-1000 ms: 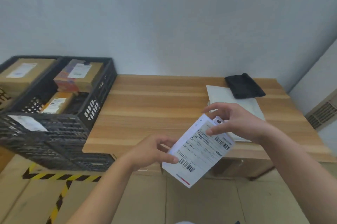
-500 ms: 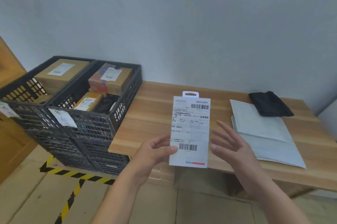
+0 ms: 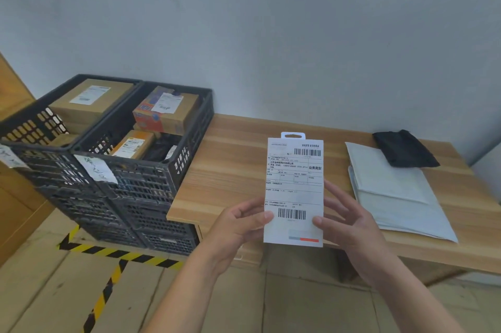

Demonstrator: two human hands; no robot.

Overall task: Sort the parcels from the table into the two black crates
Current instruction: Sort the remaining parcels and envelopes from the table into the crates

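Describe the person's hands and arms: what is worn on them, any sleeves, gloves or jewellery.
Both the left hand and the right hand are bare: no gloves, and no rings show on the fingers in view. Both forearms are uncovered down to the bottom edge of the picture, with no sleeve, watch or bracelet in sight. Nails are short and unpainted.

A flat white parcel (image 3: 294,191) with a barcoded label stands upright above the table's front edge, while 2 black crates (image 3: 141,183) hold cardboard boxes.
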